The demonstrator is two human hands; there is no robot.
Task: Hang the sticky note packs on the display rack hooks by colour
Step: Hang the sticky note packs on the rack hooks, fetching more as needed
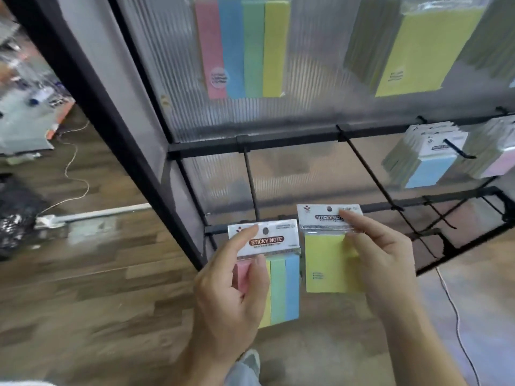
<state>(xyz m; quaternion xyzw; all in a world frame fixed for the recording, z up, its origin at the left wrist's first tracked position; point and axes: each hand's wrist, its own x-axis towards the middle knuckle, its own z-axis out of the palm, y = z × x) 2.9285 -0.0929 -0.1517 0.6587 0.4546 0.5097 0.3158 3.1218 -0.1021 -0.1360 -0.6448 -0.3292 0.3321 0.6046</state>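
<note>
Yellow sticky note pack is pinched in our right hand, the striped four-colour pack in our left hand, both below a bare hook; we should line each header hole with its hook tip before sliding on

Glossy plastic-wrapped paper packs, matt black metal rack, wood-grain floor.

Even indoor light, soft motion blur throughout, wide-angle bending toward the edges.
</note>
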